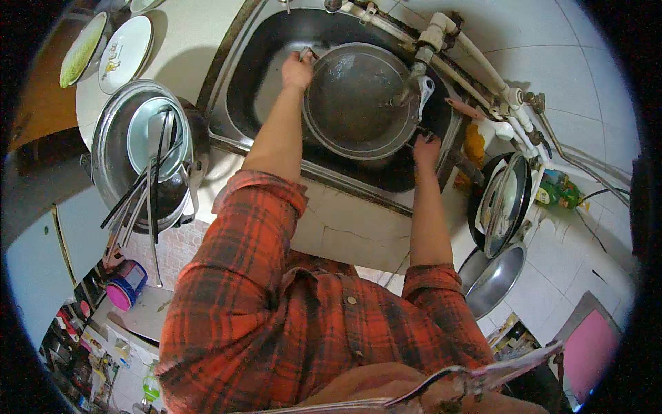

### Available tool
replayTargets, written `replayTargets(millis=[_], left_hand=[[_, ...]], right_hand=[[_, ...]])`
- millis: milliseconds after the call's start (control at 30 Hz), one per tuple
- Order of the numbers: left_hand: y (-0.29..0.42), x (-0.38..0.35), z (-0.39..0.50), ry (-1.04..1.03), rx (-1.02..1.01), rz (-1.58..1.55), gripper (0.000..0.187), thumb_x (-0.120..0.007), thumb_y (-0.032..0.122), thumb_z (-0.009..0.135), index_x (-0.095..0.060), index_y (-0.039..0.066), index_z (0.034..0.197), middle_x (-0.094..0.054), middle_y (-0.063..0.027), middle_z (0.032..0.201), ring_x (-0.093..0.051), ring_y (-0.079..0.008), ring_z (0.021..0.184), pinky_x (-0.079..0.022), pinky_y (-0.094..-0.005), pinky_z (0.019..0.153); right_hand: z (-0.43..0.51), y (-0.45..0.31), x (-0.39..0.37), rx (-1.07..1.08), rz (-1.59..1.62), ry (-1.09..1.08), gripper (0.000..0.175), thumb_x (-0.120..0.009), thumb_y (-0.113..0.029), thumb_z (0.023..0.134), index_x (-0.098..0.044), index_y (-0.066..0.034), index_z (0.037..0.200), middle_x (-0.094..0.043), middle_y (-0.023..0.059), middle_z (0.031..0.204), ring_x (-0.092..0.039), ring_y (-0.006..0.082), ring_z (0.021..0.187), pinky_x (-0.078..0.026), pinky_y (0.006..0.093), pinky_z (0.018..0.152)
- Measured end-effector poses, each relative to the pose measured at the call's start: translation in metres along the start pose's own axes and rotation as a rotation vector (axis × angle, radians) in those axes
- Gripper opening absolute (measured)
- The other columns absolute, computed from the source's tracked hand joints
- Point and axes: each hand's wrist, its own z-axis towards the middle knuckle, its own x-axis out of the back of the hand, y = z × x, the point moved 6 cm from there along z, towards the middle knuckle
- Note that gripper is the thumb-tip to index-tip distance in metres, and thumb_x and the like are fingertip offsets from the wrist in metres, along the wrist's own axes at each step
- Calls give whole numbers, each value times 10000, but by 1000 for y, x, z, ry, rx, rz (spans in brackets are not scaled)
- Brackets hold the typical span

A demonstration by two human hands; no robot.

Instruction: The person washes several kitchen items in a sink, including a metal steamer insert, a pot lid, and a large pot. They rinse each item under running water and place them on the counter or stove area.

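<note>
A large round metal pot (357,103) sits in the dark basin of the sink (264,103). My left hand (298,70) is closed around the handle at its upper left rim. On the opposite side, my right hand (427,150) grips the other handle, at the lower right. Wet streaks shine on the pot's inner surface; how much water it holds I cannot tell. The faucet (416,77), with its grey lever, reaches over the pot's right edge. Whether water is flowing from it is unclear.
To the left stands a big metal pot (106,139) with a pale bowl (137,124) and several chopsticks and utensils. White plates (124,54) rest behind it. Pipes (470,57) run along the tiled wall. Pans with a glass lid (509,202) and a steel bowl (496,279) lean at right.
</note>
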Motion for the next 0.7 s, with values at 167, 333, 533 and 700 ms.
replayTargets(millis=[167,333,533,700], left_hand=[[-53,8,26,-27,213,71,586,-566,452,863,-568,-61,1145,-598,-236,1168,-574,-361,1099,-449,-417,925],[-98,-48,38,-353,-74,440,610,-459,516,893,-561,-5,1195,-586,-240,1185,-572,-387,1082,-457,-436,896],[-124,-107,45,-454,-5,529,617,-353,543,912,-514,82,1290,-516,-220,1295,-516,-394,1151,-415,-443,961],[-110,-105,22,-578,191,195,760,-469,549,835,-390,18,1371,-409,-251,1387,-404,-369,1288,-351,-404,1045]], right_hand=[[-39,-40,19,74,485,-33,434,-577,-133,899,-409,-10,1281,-564,73,918,-517,116,680,-444,270,627],[-88,-110,55,180,694,-12,141,-532,-61,885,-603,-44,1006,-604,50,952,-545,135,804,-448,270,728],[-125,-169,78,352,607,-1,88,-537,-37,882,-609,-29,931,-600,17,872,-500,92,761,-403,229,689],[-143,-190,79,337,653,11,116,-533,-1,854,-583,-14,958,-593,11,849,-475,82,708,-400,226,640]])
